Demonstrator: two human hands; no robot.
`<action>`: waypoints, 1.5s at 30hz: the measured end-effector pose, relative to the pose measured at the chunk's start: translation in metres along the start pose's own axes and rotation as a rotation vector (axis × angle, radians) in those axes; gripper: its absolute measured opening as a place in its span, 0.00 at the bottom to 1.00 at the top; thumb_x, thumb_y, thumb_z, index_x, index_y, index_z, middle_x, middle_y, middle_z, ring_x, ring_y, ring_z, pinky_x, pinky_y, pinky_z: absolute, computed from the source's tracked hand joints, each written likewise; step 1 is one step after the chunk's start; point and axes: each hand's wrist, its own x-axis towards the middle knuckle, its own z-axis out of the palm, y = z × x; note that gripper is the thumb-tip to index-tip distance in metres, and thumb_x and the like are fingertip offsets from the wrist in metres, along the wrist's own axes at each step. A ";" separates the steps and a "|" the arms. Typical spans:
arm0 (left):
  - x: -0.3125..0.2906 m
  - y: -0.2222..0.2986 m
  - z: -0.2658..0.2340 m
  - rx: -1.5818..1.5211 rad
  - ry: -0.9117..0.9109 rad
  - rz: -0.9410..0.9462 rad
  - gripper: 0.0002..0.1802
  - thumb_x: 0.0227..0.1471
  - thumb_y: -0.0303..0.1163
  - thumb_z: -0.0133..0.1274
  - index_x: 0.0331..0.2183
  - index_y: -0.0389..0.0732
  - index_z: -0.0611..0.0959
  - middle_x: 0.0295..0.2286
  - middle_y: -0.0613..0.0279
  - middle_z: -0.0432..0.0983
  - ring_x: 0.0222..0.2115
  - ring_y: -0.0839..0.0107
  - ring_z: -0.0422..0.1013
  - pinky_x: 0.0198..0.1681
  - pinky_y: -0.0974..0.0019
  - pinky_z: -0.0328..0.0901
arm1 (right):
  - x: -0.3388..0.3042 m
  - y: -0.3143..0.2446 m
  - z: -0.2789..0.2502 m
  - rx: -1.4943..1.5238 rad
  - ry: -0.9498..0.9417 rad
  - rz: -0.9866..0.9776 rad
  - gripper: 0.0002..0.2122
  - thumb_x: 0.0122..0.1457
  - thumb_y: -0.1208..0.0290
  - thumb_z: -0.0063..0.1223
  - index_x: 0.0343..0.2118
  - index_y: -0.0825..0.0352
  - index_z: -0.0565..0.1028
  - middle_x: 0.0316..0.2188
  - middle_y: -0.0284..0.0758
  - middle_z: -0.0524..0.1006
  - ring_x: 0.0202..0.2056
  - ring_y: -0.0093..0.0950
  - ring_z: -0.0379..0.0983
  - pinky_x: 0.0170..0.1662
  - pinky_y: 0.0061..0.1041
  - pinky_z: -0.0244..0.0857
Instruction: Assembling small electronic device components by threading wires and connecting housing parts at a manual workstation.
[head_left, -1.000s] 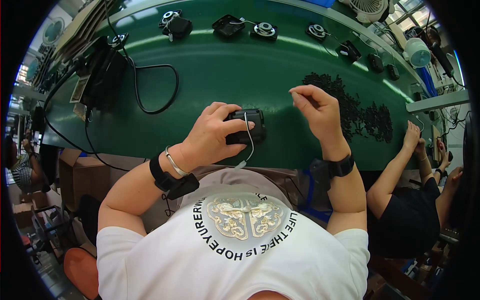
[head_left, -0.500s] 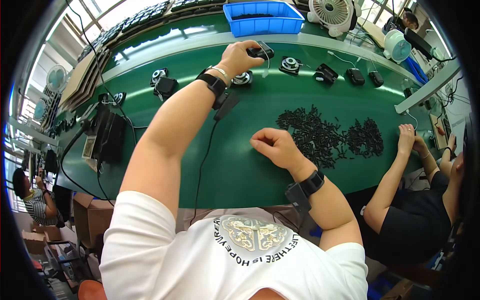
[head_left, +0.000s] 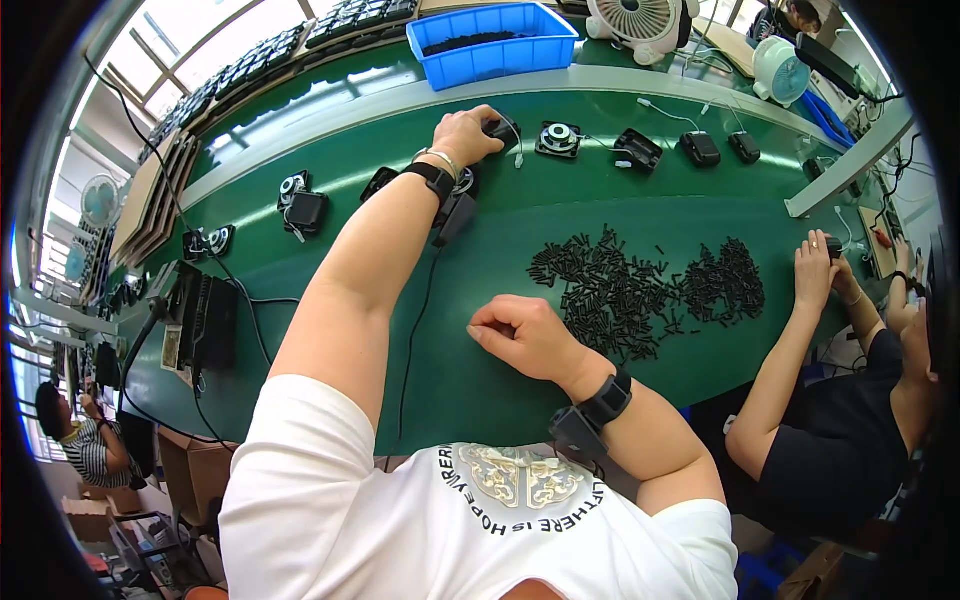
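Observation:
My left hand (head_left: 466, 138) reaches to the far side of the green table, its fingers closed round a black speaker case (head_left: 504, 131) with a short white-plugged cable. Part of the case is hidden by the fingers. Under my left wrist lies a speaker partly covered by the arm. My right hand (head_left: 528, 338) hovers over the near part of the table, thumb and fingers curled together; what they hold, if anything, is hidden. Beside it spreads a pile of small black screw-like pieces (head_left: 610, 300), with a second heap (head_left: 725, 280) to its right.
A round speaker (head_left: 558, 139), an open black case (head_left: 637, 150) and closed cases (head_left: 700, 149) line the far side. Behind the pale rail (head_left: 340, 140) stands a blue bin (head_left: 495, 62). A black box-shaped device (head_left: 205, 320) sits left. A co-worker's hands (head_left: 815, 270) are at right.
The view has shifted slightly. My left hand has come down and nearer with the speaker case, toward the row of parts. My right hand stays curled near the pile.

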 end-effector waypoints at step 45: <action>-0.164 -0.075 -0.069 -0.766 0.183 0.038 0.23 0.48 0.24 0.53 0.49 0.37 0.78 0.35 0.52 0.80 0.34 0.64 0.77 0.40 0.66 0.70 | 0.136 0.011 -0.028 -0.846 -0.095 0.150 0.34 0.40 0.57 0.67 0.51 0.72 0.71 0.46 0.46 0.71 0.48 0.45 0.70 0.53 0.36 0.66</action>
